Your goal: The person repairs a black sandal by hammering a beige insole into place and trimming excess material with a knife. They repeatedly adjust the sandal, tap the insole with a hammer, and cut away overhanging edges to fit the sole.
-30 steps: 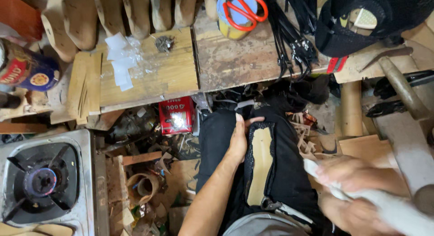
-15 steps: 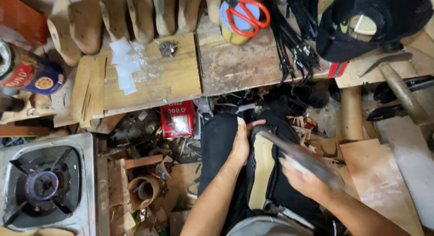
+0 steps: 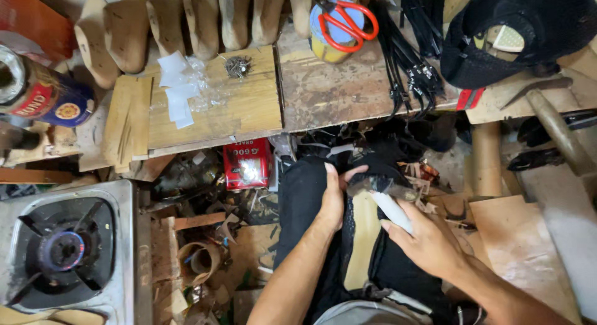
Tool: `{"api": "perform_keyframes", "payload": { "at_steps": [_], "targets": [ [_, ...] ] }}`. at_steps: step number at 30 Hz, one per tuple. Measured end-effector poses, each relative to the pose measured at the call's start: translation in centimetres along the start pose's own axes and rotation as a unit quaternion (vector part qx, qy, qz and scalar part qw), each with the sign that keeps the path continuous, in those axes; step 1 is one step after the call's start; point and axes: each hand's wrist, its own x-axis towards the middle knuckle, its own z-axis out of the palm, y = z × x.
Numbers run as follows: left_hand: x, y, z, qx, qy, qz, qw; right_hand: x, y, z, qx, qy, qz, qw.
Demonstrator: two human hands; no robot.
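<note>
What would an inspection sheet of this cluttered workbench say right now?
Surface: worn wooden bench, scuffed.
Job's things: tan sole strip on black material across the lap; white-handled tool.
Clutter: wooden lasts, red-handled scissors on a tub, pile of tacks, red tin, scraps below.
Grippers: left hand presses the strip; right hand holds the tool.
Cables: nothing seen; black straps only.
Surroundings: gas burner at left.

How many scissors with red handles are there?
1. The red-handled scissors lie on top of the round tin at the back of the wooden bench, above the left hand and right hand. More could be hidden in the clutter.
</note>
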Motion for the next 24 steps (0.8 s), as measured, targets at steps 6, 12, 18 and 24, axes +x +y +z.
{"api": "perform_keyframes", "payload": {
  "at_steps": [6,12,18,24],
  "targets": [
    [0.0,0.3,0.3,-0.011,-0.006,0.017,1.000,-1.4,0.5,-0.1,0.258,0.110,-0.127,0.951],
    [0.0,0.8,1.3,0.000,0.000,0.036,0.999,5.4,-0.3,-1.1,-0.001,0.006,0.048,0.999],
    [-0.2,1.8,1.6,0.098,0.000,0.047,0.994,11.7,-6.0,-3.6,0.004,0.188,-0.226,0.956],
    [-0.2,3.0,1.9,0.227,0.024,0.077,0.970,19.3,-7.6,-1.8,-0.202,0.145,-0.237,0.939]
  ]
}}
